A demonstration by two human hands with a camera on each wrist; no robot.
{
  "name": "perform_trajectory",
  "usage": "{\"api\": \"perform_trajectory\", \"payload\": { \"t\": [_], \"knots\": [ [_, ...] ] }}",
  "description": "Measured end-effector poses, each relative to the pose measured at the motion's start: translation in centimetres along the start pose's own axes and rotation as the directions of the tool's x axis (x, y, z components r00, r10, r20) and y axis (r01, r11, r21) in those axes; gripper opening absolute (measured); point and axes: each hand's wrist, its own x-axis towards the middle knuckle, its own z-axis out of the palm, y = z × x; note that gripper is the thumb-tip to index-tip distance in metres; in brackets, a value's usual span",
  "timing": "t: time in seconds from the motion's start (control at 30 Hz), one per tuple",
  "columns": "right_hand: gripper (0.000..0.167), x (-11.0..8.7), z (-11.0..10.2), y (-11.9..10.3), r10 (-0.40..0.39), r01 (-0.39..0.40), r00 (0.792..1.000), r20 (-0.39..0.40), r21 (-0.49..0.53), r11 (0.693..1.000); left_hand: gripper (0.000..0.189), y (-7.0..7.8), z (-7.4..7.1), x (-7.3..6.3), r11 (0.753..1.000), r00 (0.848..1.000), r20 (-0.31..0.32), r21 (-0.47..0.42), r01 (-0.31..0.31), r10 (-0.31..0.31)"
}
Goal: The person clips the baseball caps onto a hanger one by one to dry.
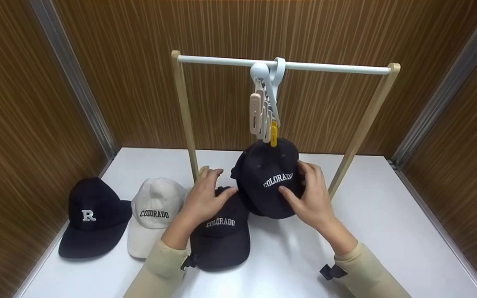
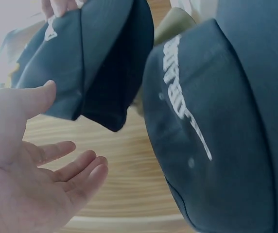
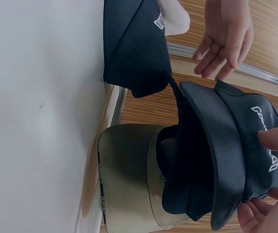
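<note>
Below a yellow clip [image 1: 273,134] hangs a black baseball cap [image 1: 269,174] with white COLORADO lettering. My right hand [image 1: 311,196] holds this cap by its right side, thumb on the front and fingers at the edge, as the right wrist view also shows. My left hand [image 1: 205,196] is apart from it to the left, fingers spread and palm facing the cap [image 2: 56,73]. Behind the held cap, a beige cap [image 3: 129,170] shows in the right wrist view. Under my left hand a second black COLORADO cap [image 1: 222,244] lies on the table.
A white COLORADO cap [image 1: 157,207] and a navy cap [image 1: 93,219] with an R lie to the left. The clip hanger [image 1: 265,91] hooks over the rack's white bar [image 1: 338,67]. Wooden posts [image 1: 364,128] stand either side; wood-grain walls [image 1: 458,111] enclose the table.
</note>
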Motion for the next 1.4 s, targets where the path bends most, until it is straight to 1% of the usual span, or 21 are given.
{"api": "perform_trajectory", "payload": {
  "t": [0.17,0.37,0.53,0.67,0.73,0.8,0.9,0.97,1.07,1.27,1.4],
  "knots": [
    [0.08,-0.3,0.0,0.0,0.017,-0.017,1.0,0.017,-0.007,1.0,0.07,-1.0,-0.3,-0.1,0.999,0.999,0.033,0.003,0.038,-0.038],
    [0.077,-0.8,0.3,0.1,-0.01,0.01,1.0,0.003,-0.041,0.999,0.071,-1.8,-0.3,-0.3,0.999,0.998,0.048,0.01,0.052,-0.052],
    [0.069,-1.3,0.4,-0.1,-0.021,0.02,1.0,-0.007,-0.058,0.998,0.071,-2.4,-0.3,-0.5,0.998,0.997,0.053,0.021,0.051,-0.052],
    [0.06,-1.5,0.4,-0.3,-0.036,0.036,0.999,0.005,-0.091,0.995,0.073,-2.8,-0.4,-0.4,0.997,0.995,0.066,0.033,0.07,-0.072],
    [0.056,-1.6,0.3,-0.5,-0.047,0.048,0.999,0.015,-0.099,0.994,0.074,-2.8,-0.4,-0.4,0.995,0.993,0.079,0.038,0.09,-0.092],
    [0.054,-1.6,0.3,-0.6,-0.04,0.043,0.999,0.035,-0.096,0.994,0.076,-2.9,-0.4,-0.4,0.993,0.989,0.094,0.041,0.108,-0.111],
    [0.052,-1.8,0.3,-0.9,0.0,0.005,0.996,0.087,-0.067,0.998,0.079,-3.0,-0.3,-0.4,0.99,0.983,0.116,0.044,0.137,-0.141],
    [0.051,-2.0,0.3,-1.2,0.037,-0.031,0.991,0.125,-0.046,0.998,0.08,-3.2,-0.3,-0.4,0.988,0.981,0.121,0.046,0.145,-0.149],
    [0.049,-2.1,0.3,-1.7,0.064,-0.059,0.984,0.168,-0.031,0.998,0.082,-3.4,-0.1,-0.3,0.987,0.98,0.125,0.05,0.151,-0.156],
    [0.045,-2.5,0.4,-2.5,0.076,-0.066,0.971,0.228,-0.052,0.996,0.083,-3.8,0.1,-0.3,0.985,0.976,0.133,0.051,0.165,-0.17],
    [0.045,-2.8,0.6,-3.1,0.054,-0.044,0.964,0.26,-0.045,0.998,0.084,-4.0,0.1,-0.2,0.984,0.973,0.149,0.048,0.17,-0.176]
  ]
}}
